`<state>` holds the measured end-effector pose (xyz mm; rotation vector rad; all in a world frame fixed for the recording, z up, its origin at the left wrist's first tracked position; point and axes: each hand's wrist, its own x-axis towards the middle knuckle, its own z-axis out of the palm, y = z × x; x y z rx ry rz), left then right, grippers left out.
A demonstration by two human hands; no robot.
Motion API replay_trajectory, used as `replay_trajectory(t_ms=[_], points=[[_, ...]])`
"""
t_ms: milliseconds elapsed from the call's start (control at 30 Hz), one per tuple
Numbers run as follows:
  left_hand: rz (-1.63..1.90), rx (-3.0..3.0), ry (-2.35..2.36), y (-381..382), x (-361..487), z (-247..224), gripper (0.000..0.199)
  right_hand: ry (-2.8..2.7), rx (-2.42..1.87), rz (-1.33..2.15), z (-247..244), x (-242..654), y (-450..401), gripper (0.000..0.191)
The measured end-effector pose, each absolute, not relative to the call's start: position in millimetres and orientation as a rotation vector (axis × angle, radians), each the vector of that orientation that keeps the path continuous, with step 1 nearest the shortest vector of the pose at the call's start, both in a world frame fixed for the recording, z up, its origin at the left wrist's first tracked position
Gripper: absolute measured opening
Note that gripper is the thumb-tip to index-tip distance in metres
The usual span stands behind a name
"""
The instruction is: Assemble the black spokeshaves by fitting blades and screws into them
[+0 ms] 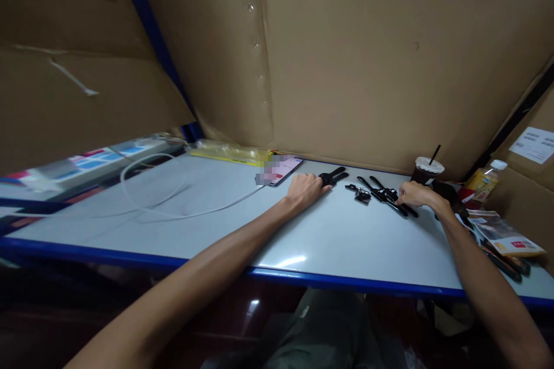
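**Left hand (306,187) on a black clamp (334,177), right hand (414,193) down at some long-handled black pieces (381,195)**

Looking down at a white table (329,242) with a blue front edge, running across the lower half of the frame. Left hand just right of frame center, mostly closed, fingers curled over the near end of the black clamp. Looks like a proper hold, with the two handles poking out toward the right of the frame. Can't see the underside of that grip, though.

Right hand further over, right of center, half open with bent fingers pointing down at the long-handled black pieces, those lying slantwise on the tabletop. Can't tell about an actual pinch on anything there. Between the two hands, a little cluster of small black parts (362,198), flat on the table.

Just left of the left hand, a phone (289,171) with a blurred-out screen, plus a white cable (216,211) looping off toward the left of the frame. Behind that, something yellow in clear plastic wrap (229,153).

Over at the right edge: a lidded cup (428,172) with a black straw, a bottle (482,184) with a yellowish label, and a packet (504,230) beside some black-and-orange handles (504,262). Big sheets of cardboard (346,57) filling the top of the frame.
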<state>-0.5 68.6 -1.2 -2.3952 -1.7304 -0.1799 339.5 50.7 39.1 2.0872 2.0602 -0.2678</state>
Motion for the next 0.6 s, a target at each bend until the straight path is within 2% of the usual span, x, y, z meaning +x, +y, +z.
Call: replay_trajectory(t_ms=[167,300,500,600], points=[[-0.245,-2.369,-1.723,65.7,7.8,0.9,0.06,2.066,2.11,-0.259,37.5,337.6,50.6,0.018],[-0.501,-2.297,-1.56,69.9,0.5,6.4,0.058,2.049,2.118,-0.297,34.7,340.3,52.1,0.016],[-0.839,-2.23,-1.261,81.3,-17.6,9.8,0.032,2.086,2.107,-0.362,31.8,348.4,57.2,0.018],[-0.912,-2.251,-1.185,82.9,-20.6,7.5,0.035,2.104,2.124,-0.364,32.0,350.0,58.3,0.016]])
